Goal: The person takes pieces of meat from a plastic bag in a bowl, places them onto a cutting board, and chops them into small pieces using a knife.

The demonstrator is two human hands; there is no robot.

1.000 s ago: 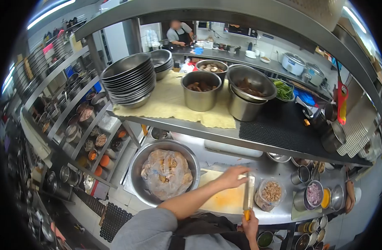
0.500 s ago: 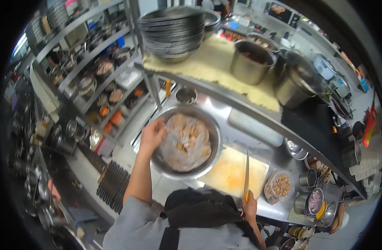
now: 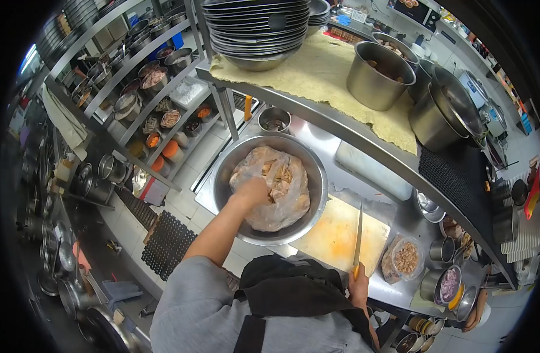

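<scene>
My left hand [image 3: 253, 193] is on the clear plastic bag [image 3: 290, 206] of pale brown food inside the large steel bowl [image 3: 320, 176]. Its fingers point down into the bag and are hidden. My right hand [image 3: 358, 283] is wrapped round the yellow handle of a long knife [image 3: 359, 238]. The blade points away from me, over the right part of the stained cutting board [image 3: 329, 229]. Right of the knife stands a clear tub [image 3: 406, 257] of chopped brown food.
A steel shelf [image 3: 317, 117] with stacked bowls [image 3: 255, 29] and deep pots [image 3: 379, 76] crosses above the counter. A bowl of chopped purple food [image 3: 449, 285] stands at the right, near another person's hand [image 3: 475, 317]. Racks [image 3: 134, 88] of containers stand at the left.
My left hand has gone from above the board to the bowl's left rim, then onto the bag. My right hand keeps the knife. The view has swung left and down.
</scene>
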